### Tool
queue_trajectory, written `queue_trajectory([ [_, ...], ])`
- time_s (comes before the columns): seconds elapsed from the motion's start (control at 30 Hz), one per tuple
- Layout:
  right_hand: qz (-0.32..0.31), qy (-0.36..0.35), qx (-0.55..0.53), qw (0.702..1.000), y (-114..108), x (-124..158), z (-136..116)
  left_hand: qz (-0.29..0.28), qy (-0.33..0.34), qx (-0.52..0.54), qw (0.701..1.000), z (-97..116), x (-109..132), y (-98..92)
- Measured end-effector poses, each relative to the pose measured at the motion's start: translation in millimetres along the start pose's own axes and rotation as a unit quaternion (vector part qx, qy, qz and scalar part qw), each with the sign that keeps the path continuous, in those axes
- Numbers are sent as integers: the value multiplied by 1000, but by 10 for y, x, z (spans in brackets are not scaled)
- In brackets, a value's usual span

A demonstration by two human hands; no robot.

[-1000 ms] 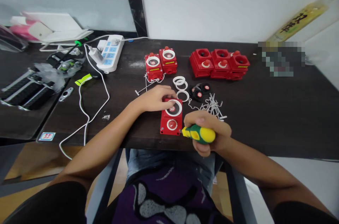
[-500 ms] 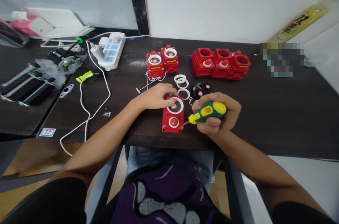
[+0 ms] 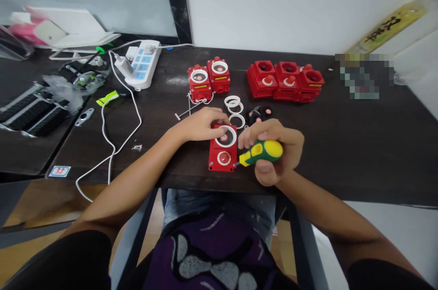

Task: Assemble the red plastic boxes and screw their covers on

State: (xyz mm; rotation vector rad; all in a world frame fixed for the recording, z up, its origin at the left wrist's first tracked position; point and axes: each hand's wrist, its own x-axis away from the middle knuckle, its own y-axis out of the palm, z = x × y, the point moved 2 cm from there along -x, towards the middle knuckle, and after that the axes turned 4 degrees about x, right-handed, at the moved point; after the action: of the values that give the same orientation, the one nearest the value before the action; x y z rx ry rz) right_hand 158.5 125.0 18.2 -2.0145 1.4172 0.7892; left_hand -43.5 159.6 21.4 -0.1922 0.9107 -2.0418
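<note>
Red plastic push-button enclosure [image 3: 223, 147] lies flat on the dark wood tabletop [image 3: 342, 157], close to its front edge and directly in front of the person. Its face carries two white rings, the upper one around a dark, red-centred button seat [image 3: 224, 137] and the lower one around a red disc [image 3: 224, 158]. The left hand [image 3: 201, 124] rests on the enclosure's upper end, its fingers [image 3: 219, 121] extended side by side and pressing down, not pinching anything. The right hand [image 3: 273, 153] has its fingers curled tightly around a yellow-and-green screwdriver [image 3: 262, 152], whose thin metal shaft [image 3: 236, 164] slants toward the enclosure's lower right corner. Whether the tip sits in a screw head is too small to tell.

Nearby lie a loose group of white rings [image 3: 232, 107] and small black parts with red centres [image 3: 256, 115]. Farther back stand two assembled red boxes [image 3: 208, 79] and a row of three more [image 3: 284, 81].

The slanted shaft could cam out of the screw, marring the head or scratching the red casing. If the left hand's pressure eases, twisting could swivel the enclosure, and a sideways knock could scatter the rings.
</note>
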Motion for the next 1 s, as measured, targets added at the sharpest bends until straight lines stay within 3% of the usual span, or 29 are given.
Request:
queue_trajectory([
  [0.07, -43, -30, -79, 995, 38, -158, -192, 0, 3, 5, 1000, 0, -5, 1],
  [0.2, -185, 127, -241, 944, 71, -326, -416, 3, 9, 4, 1000, 0, -12, -2],
  [0.3, -207, 189, -286, 916, 52, -328, -415, 4, 12, 1, 1000, -9, -12, -1],
  [0.5, -233, 190, -301, 905, 58, -331, -370, -3, 5, 8, 1000, -26, -12, 4],
  [0.8, -148, 163, -162, 962, -1, -294, -365, -10, 5, -8, 1000, 13, -16, 2],
  [1.0, -61, 65, -92, 992, -4, -293, -384, -8, 10, -15, 1000, -3, -13, 12],
])
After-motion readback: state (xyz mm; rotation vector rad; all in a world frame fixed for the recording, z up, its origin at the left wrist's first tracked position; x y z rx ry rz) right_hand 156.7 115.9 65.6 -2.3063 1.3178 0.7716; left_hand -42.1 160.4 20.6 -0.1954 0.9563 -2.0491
